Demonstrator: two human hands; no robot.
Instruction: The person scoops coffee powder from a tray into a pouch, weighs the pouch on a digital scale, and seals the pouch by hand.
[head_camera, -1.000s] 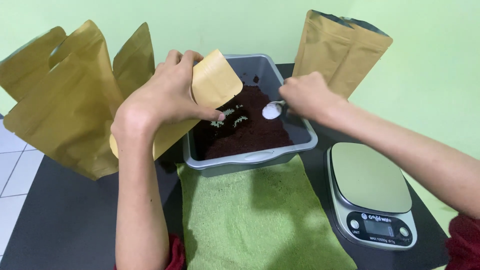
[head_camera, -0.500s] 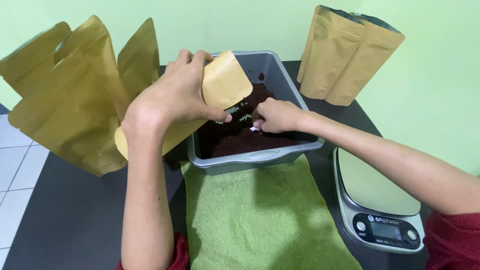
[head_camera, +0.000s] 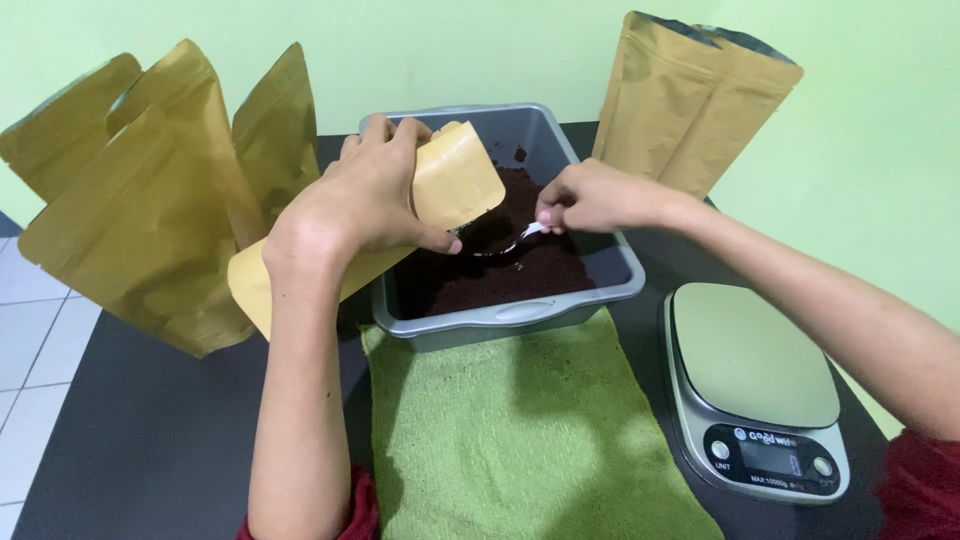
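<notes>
A person's left hand (head_camera: 375, 195) grips a small kraft-coloured pouch (head_camera: 400, 215) and tips it over the near left corner of a grey plastic tub (head_camera: 500, 318), fingers wrapped around the pouch's upper part and thumb pressed to its face. Just to the right, the right hand (head_camera: 590, 197) pinches the pale handle of a spoon (head_camera: 505, 243), whose bowl dips into the dark brown grounds (head_camera: 520, 270) filling the tub, close beneath the pouch's mouth. The two hands sit near each other over the tub without touching. Below them a green towel (head_camera: 520, 430) lies on the dark surface (head_camera: 150, 430), its far edge meeting the tub's front wall. Beside the right forearm rests a silver kitchen scale (head_camera: 755, 375). Larger gold pouches (head_camera: 150, 210) stand beyond the left hand, and two more gold pouches (head_camera: 690, 100) stand upright beyond the right hand.
</notes>
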